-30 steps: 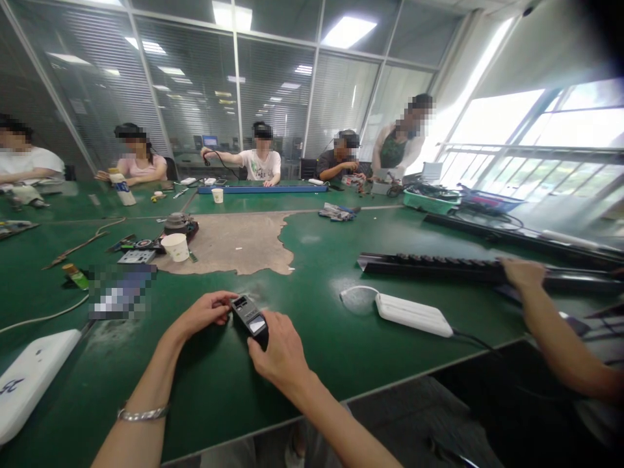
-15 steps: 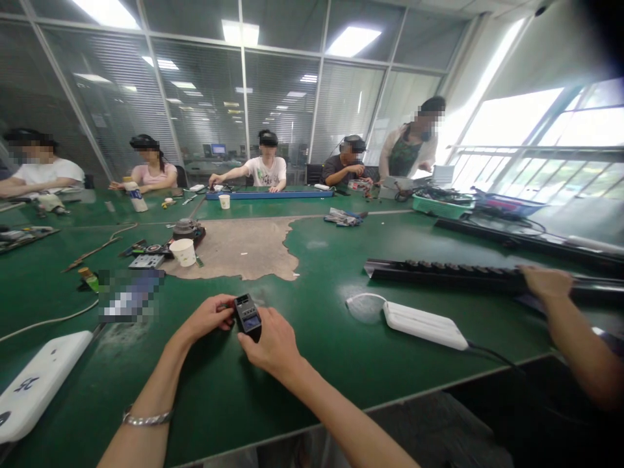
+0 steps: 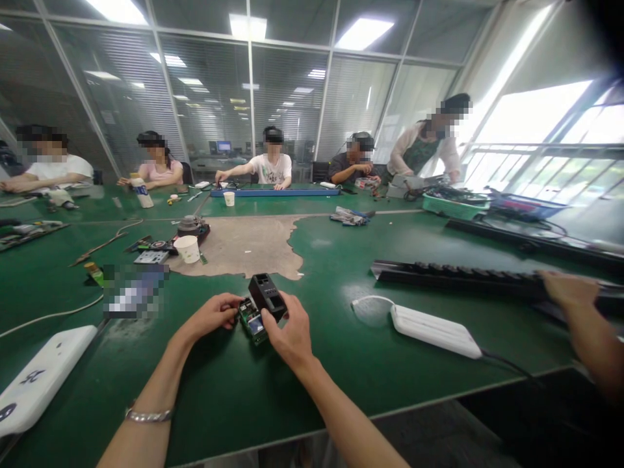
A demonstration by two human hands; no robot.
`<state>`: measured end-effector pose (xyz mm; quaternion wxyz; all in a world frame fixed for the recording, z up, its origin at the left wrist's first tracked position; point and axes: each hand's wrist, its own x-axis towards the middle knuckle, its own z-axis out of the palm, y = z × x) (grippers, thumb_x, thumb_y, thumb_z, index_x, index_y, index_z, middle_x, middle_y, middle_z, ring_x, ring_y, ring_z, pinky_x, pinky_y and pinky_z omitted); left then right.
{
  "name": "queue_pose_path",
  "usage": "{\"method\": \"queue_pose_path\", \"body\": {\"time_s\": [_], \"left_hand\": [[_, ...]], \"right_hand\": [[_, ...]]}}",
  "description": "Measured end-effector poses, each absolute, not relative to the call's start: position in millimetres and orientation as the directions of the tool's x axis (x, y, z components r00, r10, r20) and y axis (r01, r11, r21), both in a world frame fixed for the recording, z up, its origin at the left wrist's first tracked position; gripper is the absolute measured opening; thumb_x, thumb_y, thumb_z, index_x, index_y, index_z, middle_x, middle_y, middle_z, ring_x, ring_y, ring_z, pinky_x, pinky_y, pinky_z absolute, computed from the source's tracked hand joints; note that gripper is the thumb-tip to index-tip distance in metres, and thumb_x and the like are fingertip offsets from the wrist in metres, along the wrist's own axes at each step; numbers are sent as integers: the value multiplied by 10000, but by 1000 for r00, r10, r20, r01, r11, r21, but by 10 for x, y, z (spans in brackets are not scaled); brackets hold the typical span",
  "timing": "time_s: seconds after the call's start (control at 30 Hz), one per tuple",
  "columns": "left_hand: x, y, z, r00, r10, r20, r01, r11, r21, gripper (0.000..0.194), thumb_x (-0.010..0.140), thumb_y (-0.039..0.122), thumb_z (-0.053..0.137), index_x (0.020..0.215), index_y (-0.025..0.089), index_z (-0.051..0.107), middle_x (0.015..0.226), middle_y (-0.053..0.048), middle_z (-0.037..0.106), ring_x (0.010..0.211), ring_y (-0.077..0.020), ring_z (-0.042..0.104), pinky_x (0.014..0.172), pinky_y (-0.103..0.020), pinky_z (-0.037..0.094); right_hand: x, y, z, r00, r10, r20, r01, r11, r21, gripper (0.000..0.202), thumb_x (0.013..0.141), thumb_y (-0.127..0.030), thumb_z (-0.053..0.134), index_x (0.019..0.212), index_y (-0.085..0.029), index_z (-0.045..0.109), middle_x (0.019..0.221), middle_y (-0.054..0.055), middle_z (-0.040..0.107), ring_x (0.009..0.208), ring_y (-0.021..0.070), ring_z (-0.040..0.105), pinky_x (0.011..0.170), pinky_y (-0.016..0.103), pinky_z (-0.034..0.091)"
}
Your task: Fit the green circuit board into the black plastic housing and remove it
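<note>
My right hand [image 3: 291, 331] grips a black plastic housing cover [image 3: 267, 296] with cut-out openings, thumb on the near side and fingers behind. Just left of and below it is a green circuit board [image 3: 252, 323] with a small screen, apart from the cover at its right side. My left hand [image 3: 214, 318] has its fingers closed on the board's left edge; a silvery bracelet circles that wrist. Both parts are held low above the green table.
A white power bank [image 3: 433, 330] with a short cable lies to the right, a larger white one [image 3: 41, 380] at left. Beyond stand a paper cup [image 3: 188, 249] and electronic parts. A co-worker's hand [image 3: 570, 289] rests on a long black bar [image 3: 453, 277]. Several people sit opposite.
My right hand has lifted the black cover off the circuit board, up and to the right, exposing the board. My left hand stays at the board's edge. The view has shifted slightly.
</note>
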<state>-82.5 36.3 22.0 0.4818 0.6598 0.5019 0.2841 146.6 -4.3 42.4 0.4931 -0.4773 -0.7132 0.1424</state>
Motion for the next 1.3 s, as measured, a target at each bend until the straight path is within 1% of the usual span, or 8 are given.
{"method": "queue_pose_path", "body": {"time_s": [0.13,0.27,0.4,0.5,0.7,0.9,1.17,1.3], "left_hand": [[-801,348,274,354,932,-78,437,-91,895,416,798,351,554,1166,162,601,929,-55,579,655,-125,579,582,-259,520],[-796,350,292,371,926,-76,474,-118,873,371,787,346,555,1097,166,648,971,-62,560,654,-124,578,569,-253,524],[-792,339,299,368,927,-71,454,-112,884,382,774,350,571,1101,170,648,972,-61,567,669,-123,578,583,-245,521],[-795,333,298,365,927,-82,452,-99,886,366,776,368,570,1062,156,654,934,-52,566,663,-121,575,583,-244,517],[-830,362,221,352,929,-112,432,-55,900,338,781,378,570,1005,135,645,788,-24,578,632,-124,570,580,-246,503],[-846,360,202,338,933,-127,389,-16,921,364,753,401,605,990,129,650,721,-15,589,613,-126,573,601,-260,508],[-876,354,186,348,931,-113,391,-35,920,367,742,405,610,977,131,673,775,-36,625,623,-133,586,608,-265,504],[-891,351,180,349,929,-123,352,-8,936,340,729,357,612,971,127,676,763,-35,628,629,-135,595,633,-275,510]], "right_hand": [[1577,94,311,22,850,526,672,377,-638,327,782,-299,565,1081,-168,578,976,84,601,931,229,527,858,362,402],[1630,119,186,50,896,441,791,234,-565,323,743,-306,597,1033,-165,587,917,103,599,885,254,519,802,382,398],[1617,62,146,74,896,439,850,174,-498,479,692,-355,648,1117,-158,547,980,147,576,917,298,490,770,408,394],[1615,49,152,72,888,453,834,196,-516,550,686,-363,657,1174,-153,514,1017,151,566,945,299,484,794,413,395],[1633,88,218,61,876,478,735,284,-616,325,736,-282,604,1039,-163,596,936,96,596,902,240,527,834,375,411],[1524,-82,364,15,864,504,520,424,-742,286,785,-299,581,1045,-185,614,915,49,619,772,166,568,706,282,460],[1404,-272,473,-66,849,524,556,467,-687,265,771,-300,601,1012,-191,611,905,50,624,855,197,566,772,307,446],[1332,-294,481,-99,853,513,607,460,-648,231,774,-316,597,966,-190,613,876,50,622,843,202,560,763,308,437]]}}
